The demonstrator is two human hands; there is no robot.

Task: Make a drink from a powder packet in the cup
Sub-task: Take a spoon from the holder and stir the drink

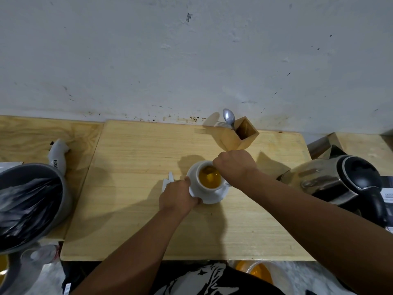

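Observation:
A white cup (205, 186) full of amber liquid stands on a white saucer (217, 198) in the middle of the wooden board. My left hand (177, 198) grips the saucer's left rim. My right hand (234, 167) is closed just over the cup's far right edge, and a spoon bowl (207, 170) shows under the liquid below it; the handle is hidden by the fingers. A torn white packet (168, 182) lies on the board just left of my left hand, partly covered by it.
A wooden holder (240, 136) with a spoon and fork stands behind the cup. A steel kettle (340, 182) with a black lid sits at the right. A grey bin (32, 203) lined with a black bag is at the left, a white tool (57, 155) behind it.

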